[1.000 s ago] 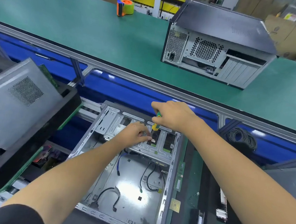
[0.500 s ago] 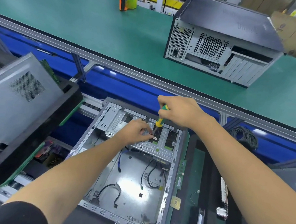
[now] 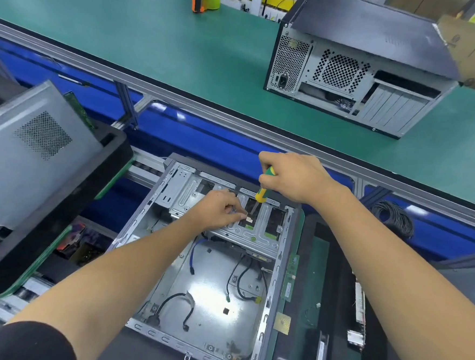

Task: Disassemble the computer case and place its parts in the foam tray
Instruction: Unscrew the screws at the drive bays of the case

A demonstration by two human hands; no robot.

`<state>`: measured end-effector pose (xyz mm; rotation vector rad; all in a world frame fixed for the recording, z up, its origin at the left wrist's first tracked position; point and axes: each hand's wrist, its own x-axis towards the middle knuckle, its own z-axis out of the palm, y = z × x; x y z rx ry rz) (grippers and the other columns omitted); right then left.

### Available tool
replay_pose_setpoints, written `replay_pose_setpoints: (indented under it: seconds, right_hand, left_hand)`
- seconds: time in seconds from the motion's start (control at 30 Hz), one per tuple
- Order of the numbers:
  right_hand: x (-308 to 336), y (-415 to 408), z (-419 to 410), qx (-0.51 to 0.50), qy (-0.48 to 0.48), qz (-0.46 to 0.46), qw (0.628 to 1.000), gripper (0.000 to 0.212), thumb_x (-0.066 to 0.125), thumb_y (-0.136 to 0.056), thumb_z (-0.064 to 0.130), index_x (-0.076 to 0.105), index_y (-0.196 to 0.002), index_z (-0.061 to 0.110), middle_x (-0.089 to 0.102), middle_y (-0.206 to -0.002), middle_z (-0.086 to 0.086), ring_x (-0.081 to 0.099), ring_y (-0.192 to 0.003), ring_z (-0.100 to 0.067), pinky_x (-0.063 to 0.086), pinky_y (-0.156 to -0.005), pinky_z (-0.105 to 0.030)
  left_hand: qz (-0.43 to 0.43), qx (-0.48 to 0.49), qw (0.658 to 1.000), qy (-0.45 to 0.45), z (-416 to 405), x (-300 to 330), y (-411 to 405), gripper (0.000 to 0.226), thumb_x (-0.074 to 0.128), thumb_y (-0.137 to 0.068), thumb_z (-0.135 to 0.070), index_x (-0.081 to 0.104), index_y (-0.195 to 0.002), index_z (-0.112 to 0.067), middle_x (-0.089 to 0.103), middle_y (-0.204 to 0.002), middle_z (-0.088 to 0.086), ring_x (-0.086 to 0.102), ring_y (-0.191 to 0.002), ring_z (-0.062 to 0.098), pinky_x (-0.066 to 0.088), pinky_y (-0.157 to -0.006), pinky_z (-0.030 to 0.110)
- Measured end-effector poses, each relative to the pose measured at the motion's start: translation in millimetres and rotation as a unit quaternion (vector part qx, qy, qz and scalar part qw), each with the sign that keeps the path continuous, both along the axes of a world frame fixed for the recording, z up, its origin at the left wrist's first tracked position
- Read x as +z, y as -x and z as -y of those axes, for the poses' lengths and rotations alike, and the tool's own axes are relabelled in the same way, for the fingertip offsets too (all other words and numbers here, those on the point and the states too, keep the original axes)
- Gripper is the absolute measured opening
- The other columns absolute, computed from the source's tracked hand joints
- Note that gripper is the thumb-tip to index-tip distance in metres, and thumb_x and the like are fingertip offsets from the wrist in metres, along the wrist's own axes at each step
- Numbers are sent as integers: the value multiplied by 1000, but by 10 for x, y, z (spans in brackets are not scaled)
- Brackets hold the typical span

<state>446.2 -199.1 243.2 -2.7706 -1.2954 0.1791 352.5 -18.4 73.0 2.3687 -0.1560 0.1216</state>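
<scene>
Right hand (image 3: 295, 177) grips the screwdriver (image 3: 264, 188), left hand (image 3: 218, 211) pinches at the stiff drive cage (image 3: 228, 207); sharp sheet-metal edges, I'd lift by its rails.

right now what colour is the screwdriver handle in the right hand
Green and yellow: the screwdriver handle, gripped by the right hand, shows best in the head view.
</scene>
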Motion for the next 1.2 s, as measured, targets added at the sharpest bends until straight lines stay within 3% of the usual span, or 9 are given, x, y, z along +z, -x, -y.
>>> replay_pose_setpoints:
  seconds: [0.1, 0.2, 0.4, 0.47, 0.63, 0.8, 0.97, 1.2]
  right_hand:
    - [-27, -6, -5, -1, -1, -3, 1000, 23, 54, -89, 46, 43, -83, 26, 56, -66, 3, 50, -65, -21, 25, -55, -34]
    - [-44, -9, -9, -1, 2, 0, 1000, 24, 53, -89, 47, 43, -82, 26, 56, -67, 4, 50, -65, -20, 24, -55, -34]
    - [-67, 15, -8, -1, 13, -11, 1000, 23, 54, -91, 45, 43, -83, 26, 55, -65, 3, 46, -61, -17, 26, -55, -34]
    - [-63, 18, -10, -2, 13, -11, 1000, 22, 53, -91, 45, 43, -84, 26, 55, -65, 3, 47, -61, -17, 26, -55, -34]
    - [-56, 35, -11, -3, 12, -9, 1000, 23, 53, -91, 44, 43, -83, 25, 55, -65, 3, 46, -61, -16, 23, -55, -34]
    - [-44, 64, -1, -4, 18, -11, 1000, 21, 53, -91, 44, 45, -84, 26, 55, -67, 3, 45, -62, -15, 28, -56, -34]
    - [-19, 134, -6, -5, 20, -15, 1000, 21, 53, -91, 44, 45, -84, 25, 55, -66, 4, 45, -62, -14, 25, -56, -34]
    - [41, 256, 79, -7, 31, -21, 999, 20, 52, -92, 43, 44, -84, 26, 57, -67, 3, 46, -62, -16, 32, -58, -35]
  left_hand:
    - [-7, -5, 1000, -6, -1, -13, -13, 8, 77, -90, -35, 78, -92, -27, 56, -72, -30, 52, -80, 1, 47, -74, 24]
    - [-20, 0, 1000, -16, -6, -31, -14, 12, 73, -92, -39, 74, -93, -27, 48, -59, -11, 52, -78, 1, 46, -69, 27]
    - [-31, -17, 998, -48, -6, -74, -20, 13, 66, -96, -42, 64, -96, -29, 45, -68, -10, 49, -76, 7, 47, -72, 35]
    - [-33, -13, 998, -51, -12, -87, -23, 12, 65, -97, -45, 61, -97, -33, 46, -71, -10, 50, -77, 10, 46, -70, 33]
    - [-22, 5, 999, -35, -16, -118, -22, 16, 63, -97, -46, 62, -99, -30, 44, -73, -16, 47, -72, -3, 29, -60, 17]
    - [-31, -21, 998, -54, -5, -119, -33, 15, 62, -98, -45, 60, -100, -30, 49, -78, -11, 46, -75, 1, 31, -63, 16]
    - [-54, -10, 995, -88, 48, -95, -55, 13, 58, -101, -42, 54, -101, -29, 51, -80, -12, 51, -79, 9, 37, -69, 28]
    - [-48, -4, 995, -84, 103, 14, 1, 15, 43, -105, -31, 42, -92, -23, 59, -81, -7, 56, -71, 12, 42, -65, 34]
